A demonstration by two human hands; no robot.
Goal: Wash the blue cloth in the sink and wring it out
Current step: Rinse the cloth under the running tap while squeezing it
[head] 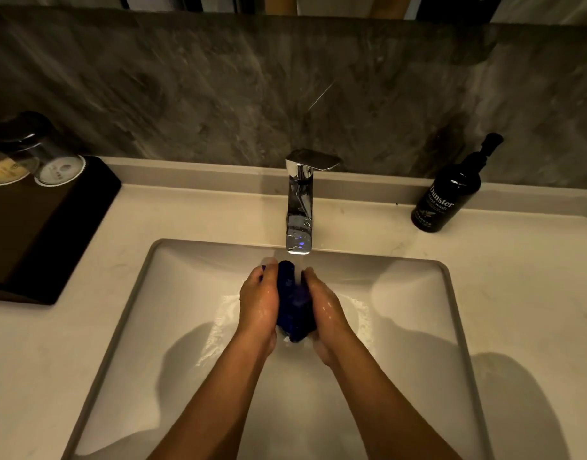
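Blue cloth: the blue cloth [293, 305] is bunched into a wad over the middle of the sink, squeezed between the two hands and right under the running water.
Left hand: the left hand [259, 302] clasps the cloth's left side, wet, fingers wrapped toward the far end of the wad.
Right hand: the right hand [323, 308] grasps the cloth's right side, palm turned inward, fingers curled against the fabric.
Water: a stream falls from the tap [300, 207] onto the far part of the cloth and splashes on the basin floor around the hands.
Sink: the white rectangular sink [418, 293] is set into a pale counter [518, 293], with the chrome tap at the middle of its far edge.
Far right: a dark pump bottle [448, 194] labelled hand wash stands upright on the counter by the stone wall.
Far left: a black tray [53, 227] holds upturned glasses [58, 164] with paper caps.
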